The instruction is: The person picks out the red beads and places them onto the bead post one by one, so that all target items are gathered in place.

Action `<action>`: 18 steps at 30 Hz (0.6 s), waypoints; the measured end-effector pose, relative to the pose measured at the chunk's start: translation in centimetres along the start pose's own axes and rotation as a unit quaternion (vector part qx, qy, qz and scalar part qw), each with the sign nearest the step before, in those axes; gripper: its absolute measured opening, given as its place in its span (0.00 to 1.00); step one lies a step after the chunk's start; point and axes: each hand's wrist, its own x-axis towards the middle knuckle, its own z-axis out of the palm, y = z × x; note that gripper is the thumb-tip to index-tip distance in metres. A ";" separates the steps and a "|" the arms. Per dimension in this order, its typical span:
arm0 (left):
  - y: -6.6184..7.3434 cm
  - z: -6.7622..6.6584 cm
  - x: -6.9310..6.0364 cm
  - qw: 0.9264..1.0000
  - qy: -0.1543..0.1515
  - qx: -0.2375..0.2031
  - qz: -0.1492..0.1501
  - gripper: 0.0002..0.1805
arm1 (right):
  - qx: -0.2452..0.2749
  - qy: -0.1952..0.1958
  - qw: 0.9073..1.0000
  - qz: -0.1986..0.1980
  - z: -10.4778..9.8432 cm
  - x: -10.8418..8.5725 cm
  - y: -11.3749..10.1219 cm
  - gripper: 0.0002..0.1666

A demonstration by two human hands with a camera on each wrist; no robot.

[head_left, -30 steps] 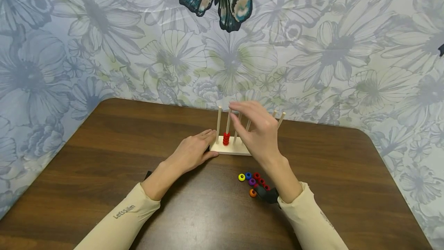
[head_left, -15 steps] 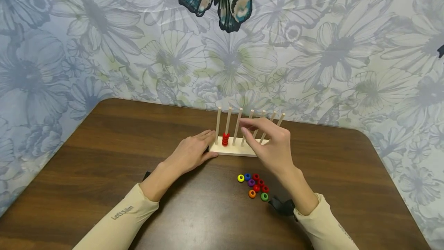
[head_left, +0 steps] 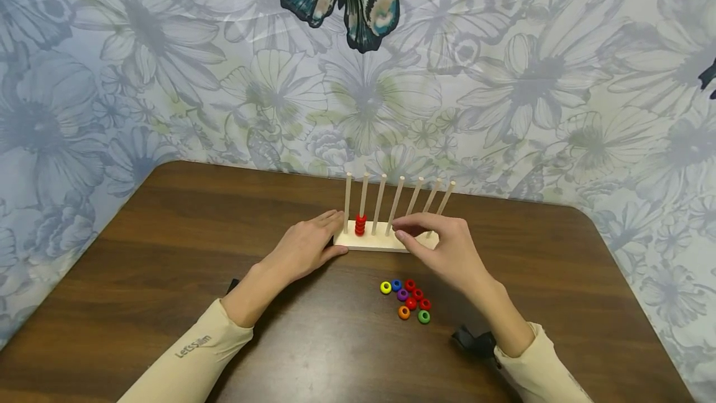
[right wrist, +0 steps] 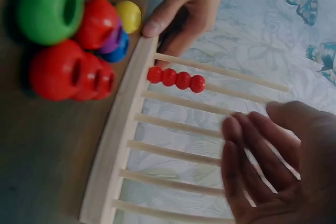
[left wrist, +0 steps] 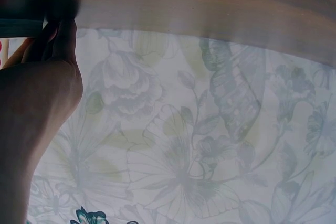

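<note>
A pale wooden peg rack point(head_left: 370, 241) with a row of upright pegs stands on the table. Several red beads point(head_left: 360, 226) are stacked on its second peg from the left. My left hand point(head_left: 304, 244) holds the rack's left end, thumb point(right wrist: 161, 18) at the front edge and fingers round the side. My right hand point(head_left: 447, 244), its fingers loosely bent and holding nothing, hovers in front of the rack's right part. In the right wrist view its fingers point(right wrist: 262, 156) are apart from the thumb. Loose beads point(head_left: 411, 303) lie in front of the rack.
The loose group has several red beads plus a yellow point(head_left: 386, 288), a blue point(head_left: 396, 285), a purple point(head_left: 403, 295), an orange point(head_left: 404, 313) and a green bead point(head_left: 424, 316). Behind the brown table point(head_left: 224, 204) hangs a flowered cloth point(head_left: 252, 79) with a butterfly.
My right hand has come down from the top of the second peg and moved right and nearer, uncovering the other pegs and the green bead. My left hand stays on the rack's end.
</note>
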 end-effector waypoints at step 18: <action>0.0 0.2 0.1 1.000 -0.002 0.000 -0.003 0.38 | 0.035 -0.259 0.959 0.106 -1.1 -2.3 2.9 0.18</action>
